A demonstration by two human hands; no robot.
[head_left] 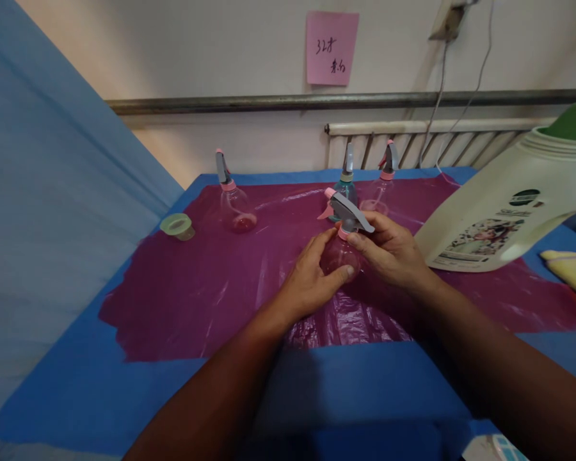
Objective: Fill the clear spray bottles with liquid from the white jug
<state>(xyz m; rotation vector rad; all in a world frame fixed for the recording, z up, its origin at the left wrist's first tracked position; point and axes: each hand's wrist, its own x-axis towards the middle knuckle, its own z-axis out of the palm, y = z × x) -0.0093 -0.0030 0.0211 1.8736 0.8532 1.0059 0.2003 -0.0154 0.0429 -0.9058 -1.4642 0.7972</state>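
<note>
A clear spray bottle (342, 256) with a grey and pink trigger head stands in front of me on the purple plastic sheet (211, 275). My left hand (317, 272) is wrapped around its rounded body, thumb across the front. At the pink collar, my right hand (388, 250) pinches with thumb and fingers; some of its fingers are hidden behind the head. Just behind stand a teal spray bottle (346, 189), partly covered by the held one, and a clear pink-collared spray bottle (379, 192). Another such spray bottle (237, 208) stands farther left.
A large cream jug (499, 211) with a green cap stands tilted in view at right, close to my right forearm. A small pale green cup (177, 225) sits at left. A yellow cloth (573, 272) lies at the right edge. Behind the blue-covered table (163, 390) are a wall and radiator (441, 128).
</note>
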